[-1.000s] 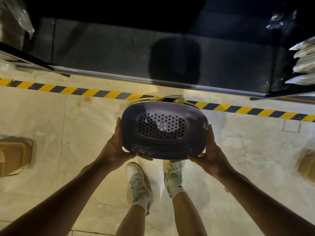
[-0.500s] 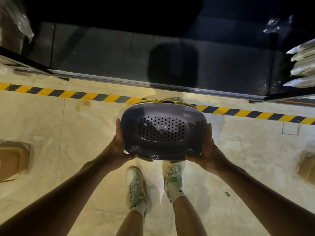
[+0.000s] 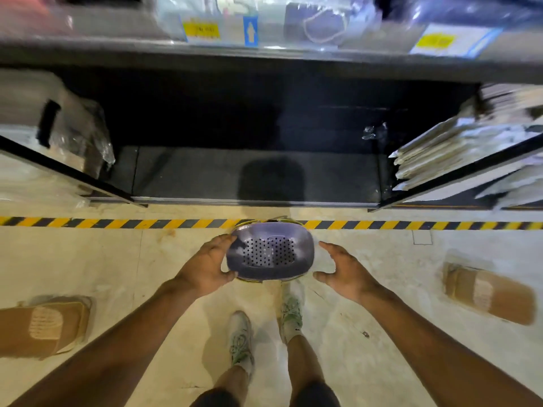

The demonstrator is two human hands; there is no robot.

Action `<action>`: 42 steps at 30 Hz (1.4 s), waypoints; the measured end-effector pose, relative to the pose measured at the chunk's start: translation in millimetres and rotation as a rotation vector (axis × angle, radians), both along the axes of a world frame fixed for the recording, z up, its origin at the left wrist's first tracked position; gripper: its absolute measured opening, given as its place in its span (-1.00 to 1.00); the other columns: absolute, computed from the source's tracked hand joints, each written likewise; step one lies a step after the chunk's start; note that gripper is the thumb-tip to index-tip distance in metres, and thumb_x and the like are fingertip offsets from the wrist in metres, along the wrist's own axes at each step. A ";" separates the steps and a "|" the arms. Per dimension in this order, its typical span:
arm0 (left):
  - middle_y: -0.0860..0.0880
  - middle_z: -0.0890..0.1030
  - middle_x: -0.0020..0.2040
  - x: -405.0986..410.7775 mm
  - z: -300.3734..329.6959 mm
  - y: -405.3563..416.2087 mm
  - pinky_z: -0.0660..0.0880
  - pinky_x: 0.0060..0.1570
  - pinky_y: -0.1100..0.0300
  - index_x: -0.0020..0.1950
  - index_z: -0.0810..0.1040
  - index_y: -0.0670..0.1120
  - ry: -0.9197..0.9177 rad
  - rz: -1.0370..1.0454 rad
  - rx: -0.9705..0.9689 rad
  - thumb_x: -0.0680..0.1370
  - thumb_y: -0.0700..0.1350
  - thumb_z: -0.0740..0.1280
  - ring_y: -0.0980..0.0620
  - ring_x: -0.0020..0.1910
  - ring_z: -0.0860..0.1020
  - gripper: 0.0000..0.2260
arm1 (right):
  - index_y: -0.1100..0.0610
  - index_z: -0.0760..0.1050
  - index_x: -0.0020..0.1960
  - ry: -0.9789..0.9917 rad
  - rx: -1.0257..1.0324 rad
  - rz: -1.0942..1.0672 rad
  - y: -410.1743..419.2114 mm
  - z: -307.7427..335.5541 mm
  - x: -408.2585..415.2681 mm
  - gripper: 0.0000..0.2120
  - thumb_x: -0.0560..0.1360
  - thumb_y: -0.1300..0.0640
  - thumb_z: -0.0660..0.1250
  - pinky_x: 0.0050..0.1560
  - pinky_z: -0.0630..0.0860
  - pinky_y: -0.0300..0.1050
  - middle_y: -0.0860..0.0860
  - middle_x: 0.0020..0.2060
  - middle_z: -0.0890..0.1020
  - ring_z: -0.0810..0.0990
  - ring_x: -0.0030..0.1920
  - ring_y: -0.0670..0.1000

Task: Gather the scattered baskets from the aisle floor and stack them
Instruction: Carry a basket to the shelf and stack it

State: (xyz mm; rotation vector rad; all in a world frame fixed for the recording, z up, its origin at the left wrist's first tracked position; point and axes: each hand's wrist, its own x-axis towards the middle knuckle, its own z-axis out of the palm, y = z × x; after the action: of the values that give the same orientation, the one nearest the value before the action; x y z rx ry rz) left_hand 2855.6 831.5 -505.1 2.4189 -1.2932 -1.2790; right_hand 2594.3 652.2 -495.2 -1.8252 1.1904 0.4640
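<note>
A purple perforated basket (image 3: 271, 252) with a yellow rim is upside down in front of me, above the floor near the striped tape. My left hand (image 3: 205, 267) grips its left side, fingers over the top edge and thumb at the near rim. My right hand (image 3: 342, 270) is just off its right side, fingers spread, a small gap between palm and basket. Two tan baskets lie upside down on the floor, one at the left (image 3: 44, 329) and one at the right (image 3: 489, 292).
A yellow-and-black hazard tape (image 3: 117, 223) runs across the floor ahead of a dark low shelf (image 3: 255, 174). Plastic-wrapped goods fill the shelves at the left (image 3: 70, 133), at the right (image 3: 458, 148) and above. My feet (image 3: 264, 327) are below the basket.
My right hand has come off the purple basket, which my left hand alone now holds. The basket sits lower and farther from me, and the view has tilted up to the shelves.
</note>
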 end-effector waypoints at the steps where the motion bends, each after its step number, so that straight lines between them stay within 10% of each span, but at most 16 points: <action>1: 0.02 0.22 0.62 -0.9 26.1 -1.2 0.20 0.51 0.16 0.65 0.14 0.02 -0.026 -0.052 -0.020 0.52 0.00 0.50 0.00 0.58 0.20 -0.21 | -0.02 0.23 0.59 -0.003 -0.013 -0.002 7.8 25.2 -6.0 -0.24 0.50 -0.01 0.50 0.38 0.33 -0.14 -0.02 0.55 0.32 0.37 0.49 0.05; 11: -0.12 0.31 0.58 -44.8 191.8 -6.3 0.18 0.54 0.00 0.59 0.29 -0.13 -0.246 -0.544 -0.211 0.52 0.11 0.48 -0.13 0.56 0.27 -0.26 | 0.12 0.25 0.58 -0.008 -0.144 -0.189 81.7 195.5 -111.3 -0.33 0.56 0.04 0.45 0.47 0.21 -0.15 0.07 0.56 0.29 0.29 0.53 0.06; 18: -0.02 0.03 0.67 -124.9 235.8 -60.8 -0.04 0.61 0.03 0.67 0.06 -0.01 -0.346 -0.740 -0.219 0.57 0.27 0.31 -0.08 0.65 -0.01 -0.20 | 0.08 0.23 0.60 -0.011 -0.241 -0.328 85.7 234.0 -212.4 -0.32 0.58 -0.04 0.41 0.52 0.17 -0.14 0.04 0.59 0.22 0.22 0.57 0.04; 42: 0.10 -0.09 0.67 -718.1 327.4 -282.3 -0.04 0.58 0.05 0.68 -0.06 0.07 -0.161 -1.374 -0.504 0.59 0.25 0.29 0.04 0.65 -0.13 -0.21 | 0.08 0.18 0.62 0.135 -0.447 -0.984 89.6 323.9 -750.4 -0.26 0.57 -0.17 0.38 0.49 0.24 -0.07 0.06 0.59 0.23 0.26 0.55 0.07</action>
State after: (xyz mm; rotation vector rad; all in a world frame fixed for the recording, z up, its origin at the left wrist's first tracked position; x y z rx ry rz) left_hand 2137.5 549.3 -177.7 1.1241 -3.0166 -0.6319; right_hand 1843.9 741.9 -171.3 -1.3047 2.2078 -0.2720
